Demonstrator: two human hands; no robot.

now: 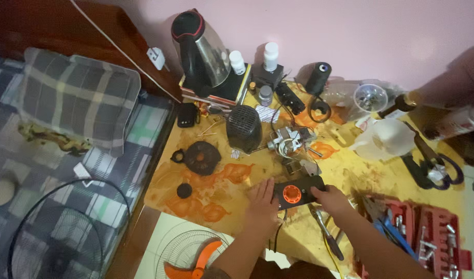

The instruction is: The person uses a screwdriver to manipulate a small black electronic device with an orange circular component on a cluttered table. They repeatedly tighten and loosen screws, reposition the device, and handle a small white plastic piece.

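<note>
Both my hands hold a flat black panel with a round orange knob [296, 191] just above the yellow table [345, 170]. My left hand [262, 202] grips its left end, fingers laid flat beside it. My right hand [331, 198] grips its right end. Behind the panel lie a bare fan motor with wires [291, 140] and a dark motor housing [243, 128]. A round black cover [201, 157] and a small black cap [184, 190] rest to the left.
Electric kettle [201, 46] on books, white bottles [270, 56] and a power strip [290, 97] at the back. Red tool case [425, 235] and pliers [326, 232] at right. Orange fan blade [198, 263] and wire grilles lie below; a bed with pillow [77, 93] at left.
</note>
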